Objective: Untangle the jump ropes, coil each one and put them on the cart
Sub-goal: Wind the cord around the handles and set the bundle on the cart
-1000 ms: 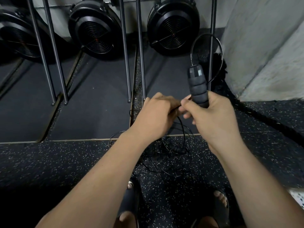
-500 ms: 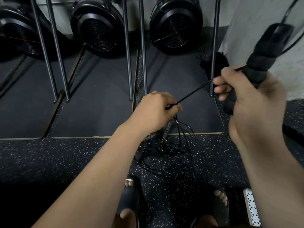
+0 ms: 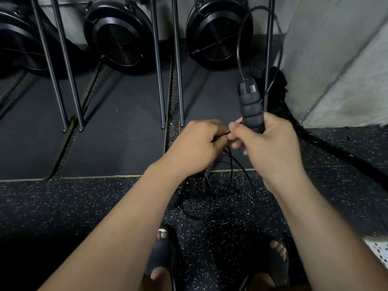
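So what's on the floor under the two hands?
A tangled heap of thin black jump ropes lies on the speckled floor. The left hand and right hand hide part of it.

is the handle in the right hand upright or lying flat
Upright: the right hand grips the foam handle at its lower end, its cable end pointing up.

Speckled blk rubber floor (image 3: 63,206) under fingers (image 3: 239,134); dark mats (image 3: 117,143), steel legs (image 3: 157,80) & round fans (image 3: 119,36) beyond; grey wall (image 3: 336,59) to their right.

Single head-worn view, looking forward and steeply down, close above hands (image 3: 231,143), floor (image 3: 63,206)
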The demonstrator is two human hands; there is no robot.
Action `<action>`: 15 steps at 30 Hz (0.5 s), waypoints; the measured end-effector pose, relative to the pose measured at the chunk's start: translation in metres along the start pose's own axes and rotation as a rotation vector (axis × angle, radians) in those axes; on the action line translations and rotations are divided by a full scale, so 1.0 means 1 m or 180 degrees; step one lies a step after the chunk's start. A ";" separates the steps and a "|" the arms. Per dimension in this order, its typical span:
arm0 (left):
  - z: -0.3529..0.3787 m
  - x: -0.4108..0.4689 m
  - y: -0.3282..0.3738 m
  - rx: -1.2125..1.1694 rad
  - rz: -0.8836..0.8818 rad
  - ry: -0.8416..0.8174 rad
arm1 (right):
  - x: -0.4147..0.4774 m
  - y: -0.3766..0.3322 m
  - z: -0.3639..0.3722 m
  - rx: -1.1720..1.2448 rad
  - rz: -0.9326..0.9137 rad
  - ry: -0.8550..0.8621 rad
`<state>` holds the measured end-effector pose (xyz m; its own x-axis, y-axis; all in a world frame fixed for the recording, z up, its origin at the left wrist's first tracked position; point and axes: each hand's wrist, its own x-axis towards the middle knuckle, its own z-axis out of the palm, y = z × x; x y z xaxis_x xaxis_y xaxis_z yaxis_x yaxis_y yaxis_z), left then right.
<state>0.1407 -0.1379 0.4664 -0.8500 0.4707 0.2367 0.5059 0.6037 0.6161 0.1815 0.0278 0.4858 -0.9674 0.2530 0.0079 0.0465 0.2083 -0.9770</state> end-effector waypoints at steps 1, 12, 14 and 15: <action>-0.001 0.000 -0.001 -0.0039 -0.0058 -0.0028 | 0.000 -0.002 -0.001 0.0053 -0.0009 0.0045; -0.012 0.000 0.006 -0.0506 -0.0458 -0.0245 | -0.003 -0.018 -0.011 0.0437 -0.0086 0.0441; -0.015 0.001 0.005 -0.0651 -0.0489 -0.0285 | -0.003 -0.020 -0.013 0.0474 -0.0108 0.0489; -0.017 0.001 0.005 -0.0792 -0.0519 -0.0291 | -0.002 -0.021 -0.015 0.0516 -0.0104 0.0529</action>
<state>0.1401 -0.1456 0.4818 -0.8945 0.4432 0.0581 0.3028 0.5054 0.8080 0.1864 0.0371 0.5098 -0.9128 0.4036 0.0619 -0.0376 0.0678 -0.9970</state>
